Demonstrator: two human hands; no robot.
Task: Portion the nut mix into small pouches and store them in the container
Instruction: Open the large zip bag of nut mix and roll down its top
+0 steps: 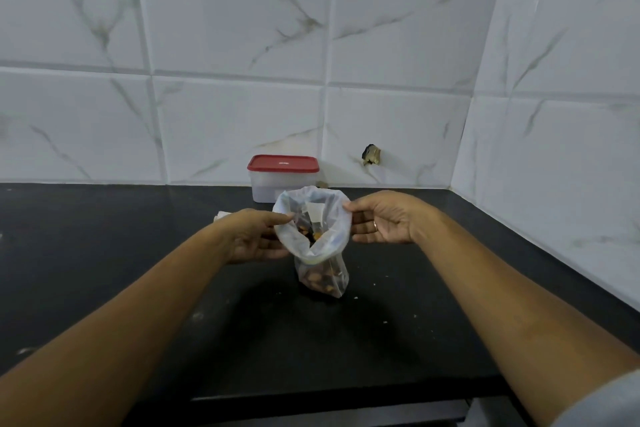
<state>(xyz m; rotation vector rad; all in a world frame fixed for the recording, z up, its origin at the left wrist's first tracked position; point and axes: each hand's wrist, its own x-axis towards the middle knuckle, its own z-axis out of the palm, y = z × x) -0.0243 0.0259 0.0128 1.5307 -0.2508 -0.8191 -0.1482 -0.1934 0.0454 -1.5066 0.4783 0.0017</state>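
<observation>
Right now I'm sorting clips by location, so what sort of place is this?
Probably a home kitchen: a black countertop meets white marble-patterned wall tiles in a corner, a red-lidded food container stands by the wall, and the left hand and right hand hold open a bag of nuts.

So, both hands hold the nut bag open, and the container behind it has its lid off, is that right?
Not quite: in the head view the red lid sits on the container; the left hand and right hand do hold the bag open.
</observation>
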